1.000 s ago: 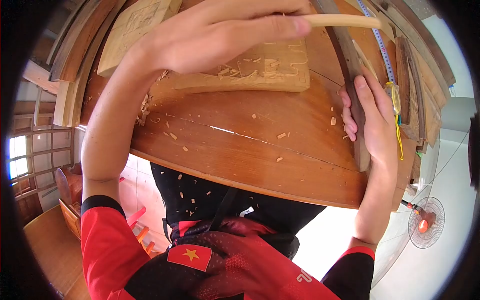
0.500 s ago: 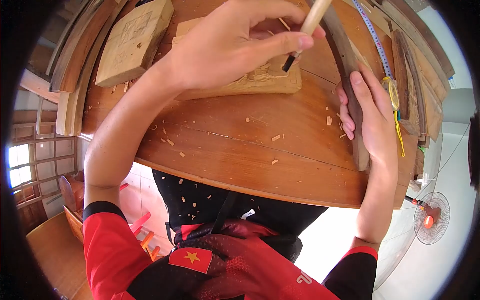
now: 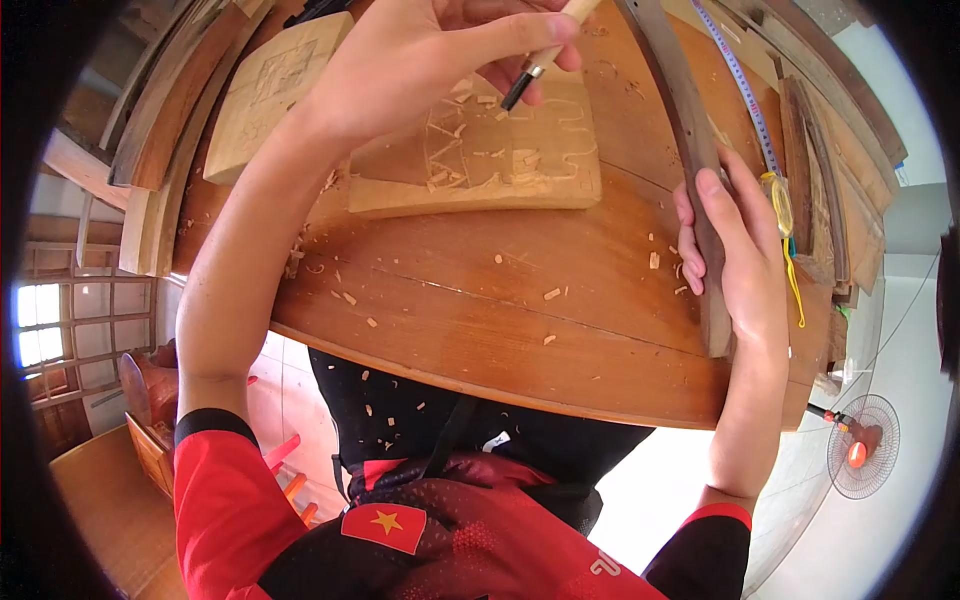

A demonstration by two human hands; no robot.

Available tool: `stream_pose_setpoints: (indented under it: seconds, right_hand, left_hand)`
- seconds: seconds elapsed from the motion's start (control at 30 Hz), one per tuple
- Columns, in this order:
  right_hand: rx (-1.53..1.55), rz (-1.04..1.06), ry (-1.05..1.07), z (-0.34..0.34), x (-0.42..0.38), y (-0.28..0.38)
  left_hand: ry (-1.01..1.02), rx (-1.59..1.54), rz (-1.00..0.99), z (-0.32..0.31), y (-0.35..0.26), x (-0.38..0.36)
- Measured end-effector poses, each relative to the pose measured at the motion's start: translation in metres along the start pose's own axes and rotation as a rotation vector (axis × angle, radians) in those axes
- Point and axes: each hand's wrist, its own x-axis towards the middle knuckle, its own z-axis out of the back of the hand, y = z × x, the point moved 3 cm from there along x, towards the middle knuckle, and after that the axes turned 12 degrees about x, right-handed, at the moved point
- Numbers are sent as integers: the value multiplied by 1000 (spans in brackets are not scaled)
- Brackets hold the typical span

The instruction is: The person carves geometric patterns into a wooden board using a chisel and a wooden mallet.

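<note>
My left hand (image 3: 440, 50) is closed round a carving chisel (image 3: 548, 50) with a pale wooden handle, a silver ring and a dark lower end. The chisel slants above a carved wooden board (image 3: 480, 195), which has cut outlines and loose shavings on its face. My left hand and forearm hide part of this board. On the right, my right hand (image 3: 735, 220) grips a long dark strip of wood (image 3: 685, 100) near its lower end, thumb on top and fingers curled round the left side.
A second carved block (image 3: 270, 90) lies at the upper left. Wooden planks (image 3: 150, 130) line the left side, with more boards (image 3: 850, 130) at the right. An extended tape measure (image 3: 778, 200) lies beside my right hand. Chips dot the brown table (image 3: 450, 320). A fan (image 3: 862, 447) stands lower right.
My left hand has moved up and left with the chisel, uncovering more of the carved board. My right hand keeps its grip on the dark strip, and the view has shifted slightly.
</note>
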Motion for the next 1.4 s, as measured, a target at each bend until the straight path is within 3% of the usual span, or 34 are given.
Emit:
stream_pose_setpoints:
  seconds: [0.1, 0.13, 0.23, 0.27, 0.37, 0.4, 0.5, 0.53, 0.63, 0.67, 0.77, 0.8, 0.9, 1.03, 1.27, 1.4]
  right_hand:
    - [83, 34, -57, 0, -1, 0]
    - [56, 32, -52, 0, 0, 0]
    - [12, 14, -38, 1, 0, 1]
    - [21, -1, -34, 0, 0, 1]
    - [28, -26, -31, -2, -1, 0]
    - [20, -25, -19, -2, -1, 0]
    - [21, -21, 6, -3, 0, 0]
    - [26, -20, 12, -2, 0, -1]
    - [39, -8, 6, 1, 1, -3]
    - [36, -3, 6, 1, 1, -3]
    - [31, 5, 17, -1, 0, -3]
    - [30, 6, 22, -1, 0, -3]
    - [13, 2, 37, 0, 1, -5]
    - [6, 12, 17, 1, 0, -6]
    - [9, 4, 25, -2, 0, -4]
    - [4, 0, 15, -2, 1, -3]
  left_hand:
    - [13, 280, -43, 7, 5, 0]
    - [116, 332, -97, 10, 6, -2]
    - [284, 329, -62, 20, 1, -7]
    - [329, 349, -149, 23, -1, -9]
    - [470, 128, -100, 9, -10, -20]
    - [554, 95, 45, 4, -15, -21]
    - [481, 55, 170, -12, -10, -21]
    - [410, 118, -28, -9, -2, -15]
    - [-4, 344, -345, 8, 4, 2]
    - [-66, 410, -324, 15, 5, 2]
    - [172, 101, -190, 14, 2, -4]
    - [296, 55, -129, 11, -4, -8]
    - [419, 36, -64, 3, -9, -12]
    - [105, 144, -181, 11, 7, 2]
    - [140, 139, -160, 2, 9, 1]
    - [112, -71, -209, -31, 1, -5]
